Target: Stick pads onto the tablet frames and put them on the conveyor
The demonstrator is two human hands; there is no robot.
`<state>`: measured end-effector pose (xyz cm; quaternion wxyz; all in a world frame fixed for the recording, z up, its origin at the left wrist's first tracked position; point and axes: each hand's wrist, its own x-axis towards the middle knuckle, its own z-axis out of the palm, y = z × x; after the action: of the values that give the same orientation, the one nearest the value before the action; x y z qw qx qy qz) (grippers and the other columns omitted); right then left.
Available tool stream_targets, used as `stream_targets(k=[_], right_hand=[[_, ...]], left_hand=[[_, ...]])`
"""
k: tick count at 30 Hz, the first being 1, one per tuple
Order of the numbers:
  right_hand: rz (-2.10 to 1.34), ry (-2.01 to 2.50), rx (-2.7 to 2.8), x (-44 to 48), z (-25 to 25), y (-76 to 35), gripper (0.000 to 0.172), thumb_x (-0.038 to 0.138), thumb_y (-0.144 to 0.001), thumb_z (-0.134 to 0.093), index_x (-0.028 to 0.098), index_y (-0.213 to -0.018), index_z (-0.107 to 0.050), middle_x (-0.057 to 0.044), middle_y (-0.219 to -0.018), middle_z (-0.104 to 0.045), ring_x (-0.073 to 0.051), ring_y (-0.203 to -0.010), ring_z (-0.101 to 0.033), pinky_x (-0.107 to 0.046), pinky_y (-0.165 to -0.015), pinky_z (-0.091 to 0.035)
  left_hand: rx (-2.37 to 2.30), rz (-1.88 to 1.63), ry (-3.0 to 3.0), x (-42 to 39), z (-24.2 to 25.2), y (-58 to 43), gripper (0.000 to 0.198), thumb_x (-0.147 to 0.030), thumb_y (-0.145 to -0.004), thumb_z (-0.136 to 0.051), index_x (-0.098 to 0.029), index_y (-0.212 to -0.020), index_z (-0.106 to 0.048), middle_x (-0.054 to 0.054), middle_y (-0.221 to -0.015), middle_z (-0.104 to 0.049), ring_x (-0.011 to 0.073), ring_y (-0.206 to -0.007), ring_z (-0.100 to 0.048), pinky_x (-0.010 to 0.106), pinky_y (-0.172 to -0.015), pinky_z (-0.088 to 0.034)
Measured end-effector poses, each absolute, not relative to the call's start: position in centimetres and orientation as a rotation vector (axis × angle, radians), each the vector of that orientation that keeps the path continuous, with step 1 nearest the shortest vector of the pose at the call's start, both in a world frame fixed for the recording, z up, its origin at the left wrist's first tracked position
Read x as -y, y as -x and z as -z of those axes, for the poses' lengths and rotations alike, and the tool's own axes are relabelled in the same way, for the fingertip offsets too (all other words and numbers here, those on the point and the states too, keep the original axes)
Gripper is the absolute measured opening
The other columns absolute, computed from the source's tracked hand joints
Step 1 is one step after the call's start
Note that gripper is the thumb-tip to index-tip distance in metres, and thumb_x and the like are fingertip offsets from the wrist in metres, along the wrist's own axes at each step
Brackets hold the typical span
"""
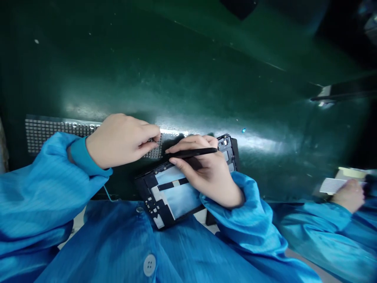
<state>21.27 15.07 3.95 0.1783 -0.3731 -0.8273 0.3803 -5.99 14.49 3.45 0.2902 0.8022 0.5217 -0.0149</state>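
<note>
My left hand point(122, 139) is closed in a pinch over a long strip sheet of small grey square pads point(44, 131), near its right end. The fingertips partly hide what they grip there. My right hand point(206, 169) is wrapped around slim black tweezers point(194, 152), their tip pointing left toward the sheet's right end. Beneath that hand lies an opened tablet housing point(179, 196), tilted, with its silvery-blue inside facing up. Its lower edge rests by my blue smock, and my right hand covers part of its middle.
The dark green tabletop point(132, 59) stretches out ahead. A tiny blue piece point(243, 130) lies right of the housing. At far right, a co-worker's hand point(350, 194) is beside a white striped piece point(332, 186). A dark object point(240, 8) sits at the top edge.
</note>
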Motion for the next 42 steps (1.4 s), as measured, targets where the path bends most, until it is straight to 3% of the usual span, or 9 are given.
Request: stream_targets(k=[12, 14, 18, 23, 25, 28, 30, 35, 42], right_hand=[[-1.108, 1.084, 2.351, -15.3, -4.0, -21.0, 0.007, 0.028, -0.113, -0.084, 0.032, -0.118, -0.086, -0.002, -0.114, -0.095, -0.03, -0.114, -0.088, -0.059, -0.117, -0.052], [-1.197, 1.067, 2.232, -15.1, -4.3, -21.2, 0.008, 0.025, -0.112, -0.085, 0.031, -0.116, -0.086, -0.002, -0.114, -0.095, -0.029, -0.115, -0.089, -0.058, -0.117, -0.057], [-1.324, 1.109, 1.692, -13.0, -4.8, -23.8, 0.011, 0.029, -0.115, -0.081, 0.032, -0.125, -0.083, -0.003, -0.118, -0.093, -0.028, -0.114, -0.09, -0.05, -0.101, -0.072], [-0.966, 1.393, 1.413, -7.7, -3.8, -30.0, 0.01, 0.03, -0.114, -0.081, 0.03, -0.124, -0.08, -0.004, -0.107, -0.088, -0.025, -0.099, -0.087, -0.039, -0.086, -0.071], [-0.906, 1.444, 1.431, -5.8, -3.3, -31.8, 0.008, 0.027, -0.115, -0.078, 0.029, -0.123, -0.078, -0.005, -0.108, -0.085, -0.023, -0.101, -0.085, -0.036, -0.086, -0.069], [-0.914, 1.426, 1.505, -4.0, -2.7, -33.0, 0.01, 0.023, -0.117, -0.074, 0.028, -0.125, -0.077, -0.005, -0.109, -0.082, -0.022, -0.104, -0.083, -0.036, -0.091, -0.07], [-0.93, 1.404, 1.511, -3.4, -2.5, -33.1, 0.013, 0.021, -0.118, -0.072, 0.029, -0.127, -0.076, -0.005, -0.11, -0.08, -0.022, -0.105, -0.083, -0.036, -0.091, -0.07], [-0.908, 1.428, 1.466, -2.8, -2.0, -33.1, 0.015, 0.02, -0.119, -0.072, 0.03, -0.129, -0.076, -0.005, -0.113, -0.08, -0.021, -0.109, -0.084, -0.036, -0.093, -0.071], [-0.831, 1.415, 1.511, -2.7, -1.6, -32.5, 0.021, 0.014, -0.117, -0.07, 0.03, -0.13, -0.075, -0.006, -0.112, -0.081, -0.022, -0.108, -0.085, -0.038, -0.089, -0.073]], left_hand=[[-1.398, 0.005, -2.139, -14.5, -3.3, 6.1, 0.027, -0.037, -0.111, -0.059, -0.03, -0.112, -0.085, 0.0, -0.083, -0.083, 0.0193, -0.071, -0.069, 0.034, -0.064, -0.033], [-1.396, 0.011, -2.118, -14.8, -3.3, 6.4, 0.027, -0.038, -0.111, -0.059, -0.029, -0.112, -0.084, 0.0, -0.082, -0.081, 0.0185, -0.068, -0.066, 0.035, -0.064, -0.033], [-1.325, -0.108, -2.051, -14.1, -4.0, 6.6, 0.031, -0.047, -0.114, -0.06, -0.028, -0.115, -0.084, -0.001, -0.081, -0.078, 0.0175, -0.066, -0.066, 0.033, -0.063, -0.041], [-1.412, -0.126, -2.273, -9.6, -5.8, 4.0, 0.066, -0.072, -0.119, -0.048, -0.018, -0.13, -0.083, 0.018, -0.12, -0.085, 0.0339, -0.095, -0.08, 0.043, -0.066, -0.06], [-1.392, -0.071, -2.369, -7.7, -6.0, 2.7, 0.069, -0.073, -0.115, -0.058, -0.013, -0.142, -0.08, 0.025, -0.133, -0.083, 0.0423, -0.114, -0.081, 0.051, -0.082, -0.07], [-1.395, -0.003, -2.415, -6.1, -5.5, 1.7, 0.072, -0.064, -0.111, -0.069, -0.009, -0.157, -0.071, 0.028, -0.139, -0.08, 0.0471, -0.127, -0.078, 0.059, -0.1, -0.073], [-1.436, -0.003, -2.393, -5.7, -4.9, 1.7, 0.074, -0.064, -0.114, -0.062, -0.01, -0.163, -0.066, 0.028, -0.143, -0.079, 0.0479, -0.134, -0.076, 0.061, -0.106, -0.072], [-1.485, -0.003, -2.352, -5.6, -4.5, 2.2, 0.099, -0.081, -0.12, -0.019, -0.005, -0.165, -0.065, 0.03, -0.146, -0.076, 0.0487, -0.143, -0.072, 0.066, -0.112, -0.069], [-1.495, 0.058, -2.353, -5.9, -5.3, 2.1, 0.111, -0.088, -0.117, -0.012, -0.002, -0.16, -0.066, 0.027, -0.141, -0.076, 0.0452, -0.138, -0.073, 0.064, -0.109, -0.07]])
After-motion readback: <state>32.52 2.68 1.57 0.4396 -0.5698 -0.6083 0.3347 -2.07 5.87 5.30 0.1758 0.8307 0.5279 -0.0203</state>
